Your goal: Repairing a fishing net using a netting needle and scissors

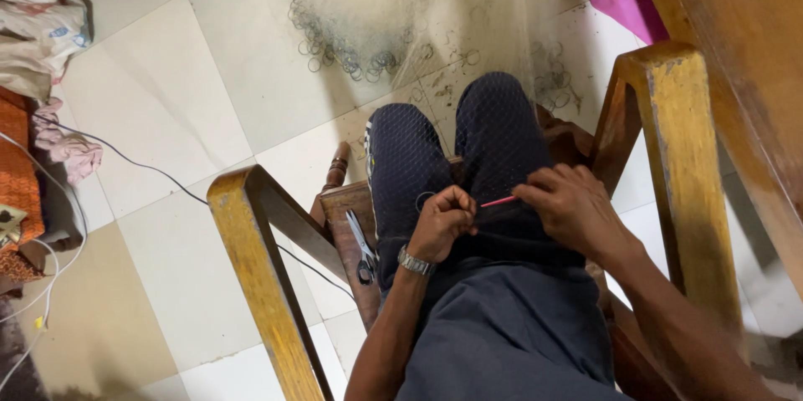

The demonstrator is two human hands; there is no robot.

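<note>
The person sat in a wooden chair (pixel 251 234) with a fine net (pixel 435 150) draped over the knees and spilling onto the tiled floor (pixel 209 75); a thin pink needle (pixel 499 200) lay between the two hands, above the lap; the right hand (pixel 569 209) pinched its far end with curled fingers; the left hand (pixel 442 221), closed in a loose fist, pinched the net just beside the needle's near tip; scissors (pixel 363 249) rested on the chair seat, left of the thigh.
</note>
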